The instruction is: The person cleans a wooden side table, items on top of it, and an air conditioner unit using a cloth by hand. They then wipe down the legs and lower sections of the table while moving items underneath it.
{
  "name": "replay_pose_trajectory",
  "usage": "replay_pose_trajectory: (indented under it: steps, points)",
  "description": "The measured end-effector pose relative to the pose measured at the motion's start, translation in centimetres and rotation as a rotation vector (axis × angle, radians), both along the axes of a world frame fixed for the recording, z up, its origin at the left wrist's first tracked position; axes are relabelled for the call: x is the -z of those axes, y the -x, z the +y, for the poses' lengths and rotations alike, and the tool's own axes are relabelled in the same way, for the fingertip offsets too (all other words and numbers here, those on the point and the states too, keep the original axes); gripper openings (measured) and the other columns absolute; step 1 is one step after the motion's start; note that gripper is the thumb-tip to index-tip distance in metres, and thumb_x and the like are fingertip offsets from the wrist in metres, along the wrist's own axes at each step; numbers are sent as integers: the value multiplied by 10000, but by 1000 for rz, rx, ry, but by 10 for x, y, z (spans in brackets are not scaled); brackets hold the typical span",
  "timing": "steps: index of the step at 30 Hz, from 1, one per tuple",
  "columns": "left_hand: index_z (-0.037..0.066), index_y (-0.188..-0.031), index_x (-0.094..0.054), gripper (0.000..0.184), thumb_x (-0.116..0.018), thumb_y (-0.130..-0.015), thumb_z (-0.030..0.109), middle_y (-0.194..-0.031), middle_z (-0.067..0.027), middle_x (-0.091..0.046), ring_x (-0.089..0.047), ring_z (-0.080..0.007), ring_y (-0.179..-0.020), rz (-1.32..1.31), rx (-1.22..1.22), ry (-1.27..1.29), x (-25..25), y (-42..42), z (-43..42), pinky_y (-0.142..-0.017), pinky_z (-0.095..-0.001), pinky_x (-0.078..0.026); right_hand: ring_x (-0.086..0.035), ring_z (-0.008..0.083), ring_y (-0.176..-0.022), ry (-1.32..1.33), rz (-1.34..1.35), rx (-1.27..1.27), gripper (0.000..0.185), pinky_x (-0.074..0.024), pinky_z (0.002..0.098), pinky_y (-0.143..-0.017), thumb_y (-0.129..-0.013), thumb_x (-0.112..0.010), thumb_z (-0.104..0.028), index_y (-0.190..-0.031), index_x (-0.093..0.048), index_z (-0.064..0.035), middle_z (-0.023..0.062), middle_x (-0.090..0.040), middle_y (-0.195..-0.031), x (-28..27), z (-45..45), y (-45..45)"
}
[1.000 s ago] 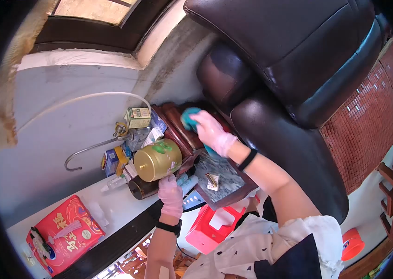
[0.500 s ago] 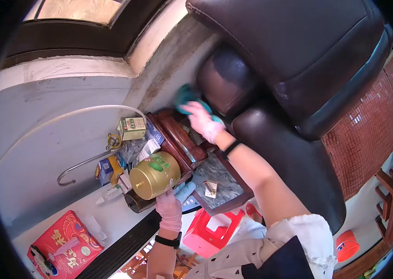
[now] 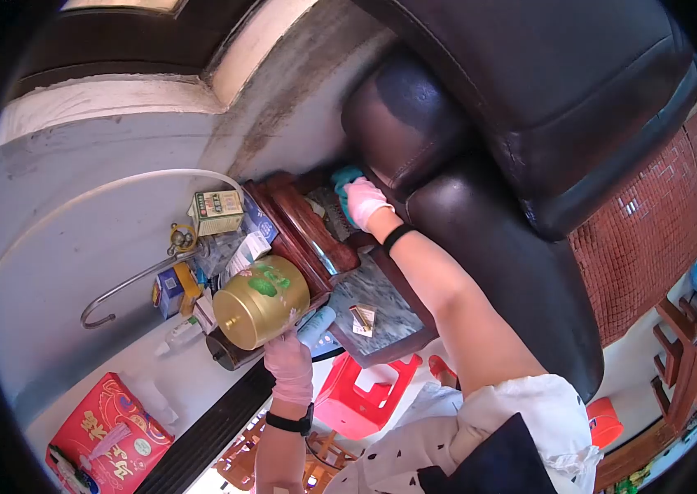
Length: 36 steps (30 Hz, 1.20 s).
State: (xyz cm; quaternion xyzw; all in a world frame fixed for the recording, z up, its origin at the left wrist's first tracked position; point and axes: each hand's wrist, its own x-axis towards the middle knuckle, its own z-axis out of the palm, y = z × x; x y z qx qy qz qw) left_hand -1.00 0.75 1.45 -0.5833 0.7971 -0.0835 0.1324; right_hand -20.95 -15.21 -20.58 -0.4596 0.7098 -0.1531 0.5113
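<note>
My left hand [image 3: 289,370], in a pale pink glove, is closed against the lower side of a gold lidded jar [image 3: 262,303] with a green leaf pattern; its fingertips are partly hidden by the jar. Farther up, my right hand [image 3: 367,200], also gloved in pink, grips a bunched teal cloth [image 3: 347,179]. The cloth sits in the gap between a dark reddish wooden box [image 3: 303,226] and the brown leather sofa's armrest [image 3: 404,115]. A marble-topped wooden stand [image 3: 390,309] lies under my right forearm, with a small card [image 3: 363,321] on it.
Small medicine boxes [image 3: 217,212], a metal hook-shaped rod [image 3: 130,284] and a clear bottle [image 3: 177,336] crowd the left side. A red package [image 3: 109,432] lies at lower left. A red plastic stool [image 3: 357,395] stands below the stand. The sofa [image 3: 521,280] borders the right.
My right hand has brought the teal cloth slightly down and right, closer against the armrest, with its fingers more gathered. My left hand stays at the jar. The whole view has shifted slightly.
</note>
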Motion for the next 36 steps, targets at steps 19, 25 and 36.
replay_pose_trajectory:
  steps: [19,25,36]
  points:
    - [14,-937,-632,253,-583,-691,-19,-1013,-163,-618,-582,-375,-937,84,70,19,-1,1,0,-772,-433,-498,-476,371,-1211,156,123,-450,387,-446,445,-984,-887,-492,-124,-1244,-594,-233,192,-447,-1307,8,25,-3]
    - [25,-954,-640,269,-581,-695,-11,-1004,-152,-613,-582,-376,-928,111,25,3,0,4,-3,-754,-435,-504,-506,380,-1151,-20,49,-184,432,-402,438,-1004,-874,-471,-90,-1299,-516,-157,191,-530,-1225,-5,107,5]
    - [26,-1007,-645,335,-568,-684,-15,-1123,-165,-605,-574,-369,-1023,-18,-11,-54,-5,0,3,-845,-430,-497,-446,361,-1265,-163,-441,241,705,-295,384,-1077,-958,-218,-544,-1203,-608,-10,172,-629,-1185,74,-4,-27]
